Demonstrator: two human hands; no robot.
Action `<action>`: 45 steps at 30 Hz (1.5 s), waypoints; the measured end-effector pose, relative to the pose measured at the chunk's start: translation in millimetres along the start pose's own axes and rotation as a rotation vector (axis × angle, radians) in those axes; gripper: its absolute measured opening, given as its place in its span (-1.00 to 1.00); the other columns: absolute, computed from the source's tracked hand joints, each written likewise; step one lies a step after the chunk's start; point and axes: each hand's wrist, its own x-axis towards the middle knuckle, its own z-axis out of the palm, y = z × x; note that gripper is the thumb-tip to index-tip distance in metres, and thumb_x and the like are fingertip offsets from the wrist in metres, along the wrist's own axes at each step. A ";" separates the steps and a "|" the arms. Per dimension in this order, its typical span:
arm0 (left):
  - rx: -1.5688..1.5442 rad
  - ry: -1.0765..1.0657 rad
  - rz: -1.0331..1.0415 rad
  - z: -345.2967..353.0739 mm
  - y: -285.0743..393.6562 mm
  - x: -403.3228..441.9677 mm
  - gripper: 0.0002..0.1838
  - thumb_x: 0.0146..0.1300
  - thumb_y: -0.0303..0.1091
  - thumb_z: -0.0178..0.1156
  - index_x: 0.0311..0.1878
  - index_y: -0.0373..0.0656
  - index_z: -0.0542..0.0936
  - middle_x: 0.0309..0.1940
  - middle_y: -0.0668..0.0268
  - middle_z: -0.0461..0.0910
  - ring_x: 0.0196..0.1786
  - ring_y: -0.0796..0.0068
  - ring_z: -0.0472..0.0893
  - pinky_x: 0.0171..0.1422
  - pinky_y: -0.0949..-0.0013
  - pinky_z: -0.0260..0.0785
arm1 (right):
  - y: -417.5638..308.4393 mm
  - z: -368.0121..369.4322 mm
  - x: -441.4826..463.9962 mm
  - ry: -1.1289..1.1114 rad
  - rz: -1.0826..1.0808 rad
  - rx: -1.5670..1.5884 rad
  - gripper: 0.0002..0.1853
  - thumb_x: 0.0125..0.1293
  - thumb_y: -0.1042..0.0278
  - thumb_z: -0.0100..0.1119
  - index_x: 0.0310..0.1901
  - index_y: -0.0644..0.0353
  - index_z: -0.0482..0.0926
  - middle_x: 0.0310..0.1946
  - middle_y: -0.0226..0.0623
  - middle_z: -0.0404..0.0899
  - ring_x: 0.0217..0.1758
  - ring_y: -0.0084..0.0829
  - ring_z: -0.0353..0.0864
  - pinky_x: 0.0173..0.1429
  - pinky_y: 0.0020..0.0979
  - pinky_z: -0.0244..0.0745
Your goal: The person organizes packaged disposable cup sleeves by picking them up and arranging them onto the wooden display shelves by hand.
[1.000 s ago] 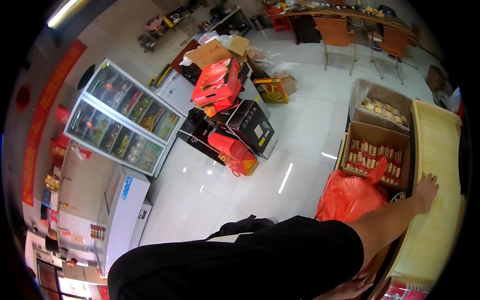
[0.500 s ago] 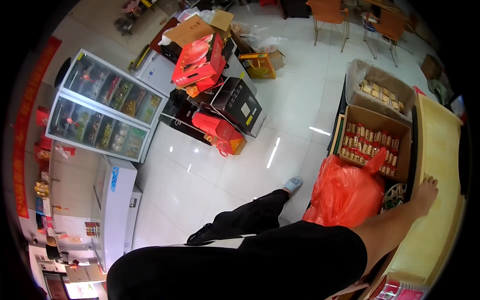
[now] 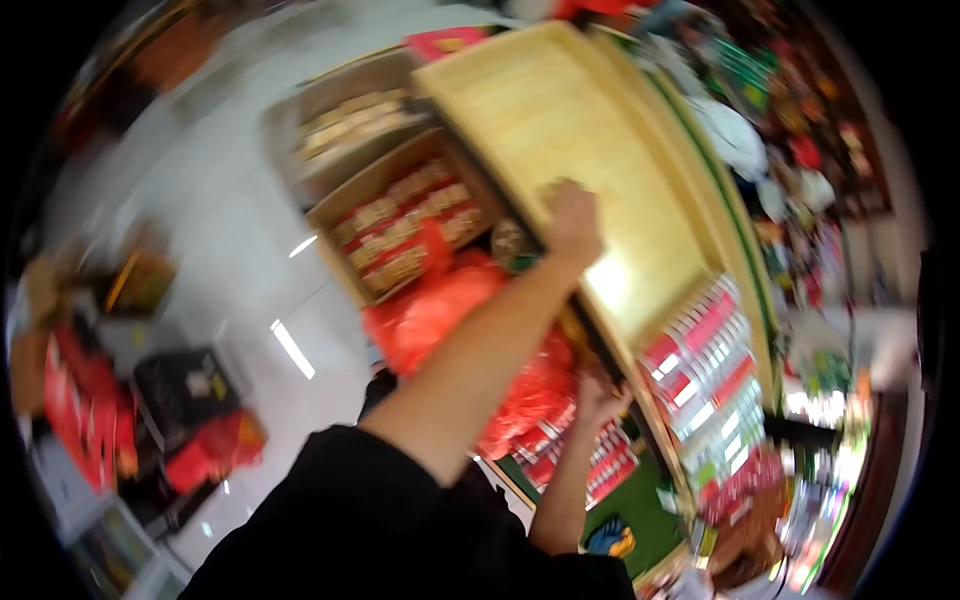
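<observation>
My left hand (image 3: 575,225) rests on the pale wooden counter top (image 3: 540,100), its fingers apart though blurred. Lower down, my right hand (image 3: 600,395) is at the counter's front edge, beside a red plastic bag (image 3: 440,315); blur hides its fingers and anything in them. Left of the counter, an open cardboard box (image 3: 335,265) holds rows of red and beige packets. Behind it is a plastic-lined box (image 3: 285,135) with beige blocks. Red and white packs (image 3: 610,465) lie on a green surface (image 3: 650,520) below my right hand.
Clear-lidded packs (image 3: 700,370) stand at the counter's near end. At the left, a black box (image 3: 185,390) and red boxes (image 3: 85,400) stand on the white tiled floor (image 3: 240,230). Blurred goods (image 3: 800,180) line the far right. A blue and yellow item (image 3: 610,537) lies on the green surface.
The view has swung right, so the counter and boxes now appear nearer the middle. My right hand has come into clearer view by the counter edge. My left hand remains on the counter top.
</observation>
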 end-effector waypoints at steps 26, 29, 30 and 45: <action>-1.039 0.090 0.428 70.8 -61.8 -135.0 -0.59 0.04 -0.69 0.06 0.02 -0.27 0.48 -0.03 0.20 0.48 0.08 0.39 0.45 0.18 0.37 0.31 | 59.7 -32.8 -132.3 0.527 -0.390 -1.007 -0.83 0.38 0.39 0.04 -0.27 0.30 0.56 -0.58 -0.30 0.54 -0.67 -0.56 0.46 -0.62 -0.53 0.35; -0.826 -0.285 0.416 104.0 -34.1 -211.6 -0.56 0.05 -0.63 0.10 0.07 -0.27 0.45 0.04 0.14 0.45 0.13 0.29 0.45 0.22 0.31 0.31 | 41.1 -36.2 -145.9 0.553 -0.436 -0.947 -0.83 0.36 0.37 0.06 -0.27 0.30 0.56 -0.57 -0.30 0.54 -0.66 -0.54 0.47 -0.60 -0.51 0.36; -0.729 -0.305 0.534 126.5 -32.9 -228.8 -0.55 0.05 -0.59 0.14 0.09 -0.28 0.44 0.06 0.09 0.45 0.15 0.21 0.44 0.23 0.25 0.31 | 34.7 -39.7 -148.1 0.547 -0.457 -0.885 -0.82 0.37 0.36 0.05 -0.27 0.29 0.55 -0.56 -0.30 0.54 -0.65 -0.54 0.49 -0.59 -0.51 0.37; -0.406 -0.470 0.303 292.3 -75.4 -313.8 -0.21 0.01 -0.28 0.35 0.25 -0.51 0.25 0.20 -0.22 0.38 0.18 -0.06 0.49 0.25 0.13 0.38 | -18.4 -154.2 -257.1 0.051 0.327 -0.746 -0.38 0.37 0.05 0.08 0.35 0.21 0.28 -0.07 -0.15 0.51 -0.24 -0.22 0.72 -0.33 -0.35 0.64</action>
